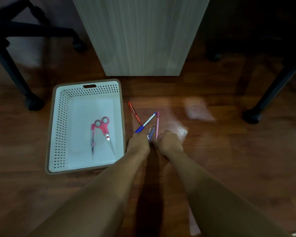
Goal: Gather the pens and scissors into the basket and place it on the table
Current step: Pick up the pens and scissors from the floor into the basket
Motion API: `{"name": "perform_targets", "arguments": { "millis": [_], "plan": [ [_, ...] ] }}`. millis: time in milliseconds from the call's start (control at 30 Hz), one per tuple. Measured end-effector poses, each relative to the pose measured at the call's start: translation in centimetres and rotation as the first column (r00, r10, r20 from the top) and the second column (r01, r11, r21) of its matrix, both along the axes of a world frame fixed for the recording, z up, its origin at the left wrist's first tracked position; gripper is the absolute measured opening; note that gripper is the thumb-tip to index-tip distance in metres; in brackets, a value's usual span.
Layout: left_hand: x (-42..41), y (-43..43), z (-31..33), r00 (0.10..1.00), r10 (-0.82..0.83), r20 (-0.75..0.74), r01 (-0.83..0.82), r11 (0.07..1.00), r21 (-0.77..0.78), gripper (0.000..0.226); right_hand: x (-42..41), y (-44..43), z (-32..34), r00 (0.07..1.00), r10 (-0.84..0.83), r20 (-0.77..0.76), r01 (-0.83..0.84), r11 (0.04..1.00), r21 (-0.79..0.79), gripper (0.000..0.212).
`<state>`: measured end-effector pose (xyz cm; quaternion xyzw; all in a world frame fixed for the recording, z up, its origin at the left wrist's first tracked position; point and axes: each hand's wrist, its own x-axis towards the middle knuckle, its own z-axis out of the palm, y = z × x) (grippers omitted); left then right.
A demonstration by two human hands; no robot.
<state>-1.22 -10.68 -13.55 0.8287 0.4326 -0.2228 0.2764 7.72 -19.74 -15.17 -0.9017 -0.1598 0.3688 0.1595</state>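
A white perforated basket (pixel 61 124) sits on the wooden floor at the left. Inside it lie pink-handled scissors (pixel 105 129) and a pen with a pink cap (pixel 92 137). Right of the basket, loose pens lie on the floor: an orange pen (pixel 134 113), a blue-capped white pen (pixel 146 123), a pink pen (pixel 157 124) and two clear bluish pens (pixel 151 133). My left hand (pixel 138 142) closes around the lower ends of the bluish pens. My right hand (pixel 167 141) pinches the lower end of the pink pen.
A pale wooden table leg panel (pixel 140 36) stands just behind the basket and pens. Office chair bases with castors stand at the far left (pixel 34 104) and far right (pixel 251 116). Open wooden floor lies to the right of the pens.
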Motion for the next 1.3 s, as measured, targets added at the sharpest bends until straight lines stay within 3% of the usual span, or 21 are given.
{"name": "perform_targets", "arguments": {
  "millis": [233, 333, 400, 467, 567, 667, 733, 833, 1000, 1100, 1300],
  "plan": [
    [0.4, 0.5, 0.6, 0.991, 0.124, 0.041, -0.12, 0.989, -0.089, 0.042, 0.2, 0.3, 0.3, 0.995, -0.098, -0.025, 0.098, 0.995, -0.001, 0.067],
    [1.5, 2.3, 2.0, 0.986, 0.163, 0.017, -0.16, 0.98, -0.12, 0.042, 1.0, 1.5, 1.5, 0.982, -0.189, -0.014, 0.189, 0.978, 0.082, 0.051],
    [2.4, 3.9, 3.4, 0.967, 0.237, 0.092, -0.216, 0.957, -0.192, 0.027, 1.9, 3.0, 2.8, 0.977, -0.213, -0.021, 0.213, 0.965, 0.151, 0.046],
    [2.8, 5.9, 5.0, 0.895, 0.382, 0.231, -0.317, 0.908, -0.273, 0.004, 2.5, 4.8, 4.7, 0.981, -0.193, -0.007, 0.191, 0.961, 0.2, 0.051],
    [2.4, 8.6, 7.5, 0.751, 0.521, 0.406, -0.434, 0.853, -0.292, 0.005, 2.5, 7.7, 7.1, 0.989, -0.149, -0.001, 0.144, 0.955, 0.258, 0.047],
    [0.6, 11.3, 8.5, 0.664, 0.588, 0.462, -0.529, 0.806, -0.266, 0.009, 0.7, 10.6, 9.1, 0.998, -0.046, 0.039, 0.034, 0.964, 0.263, 0.036],
    [-1.1, 12.8, 8.3, 0.664, 0.608, 0.435, -0.579, 0.786, -0.215, 0.017, -1.0, 12.2, 9.9, 0.997, 0.053, 0.051, -0.065, 0.963, 0.262, 0.034],
    [-4.5, 14.6, 6.8, 0.746, 0.58, 0.328, -0.593, 0.802, -0.069, 0.027, -3.8, 14.2, 10.4, 0.983, 0.176, 0.054, -0.184, 0.951, 0.25, 0.031],
    [-10.3, 14.7, 3.3, 0.864, 0.495, 0.093, -0.503, 0.858, 0.108, 0.028, -8.3, 15.0, 8.8, 0.904, 0.424, 0.052, -0.427, 0.898, 0.101, 0.041],
    [-13.0, 14.2, 1.6, 0.869, 0.495, -0.001, -0.493, 0.866, 0.086, 0.03, -10.3, 15.1, 7.4, 0.887, 0.462, -0.02, -0.46, 0.886, 0.054, 0.039],
    [-14.2, 14.0, 0.6, 0.861, 0.508, -0.023, -0.508, 0.861, 0.03, 0.029, -11.1, 14.7, 6.8, 0.896, 0.444, -0.018, -0.443, 0.896, 0.007, 0.035]
  ]
}}
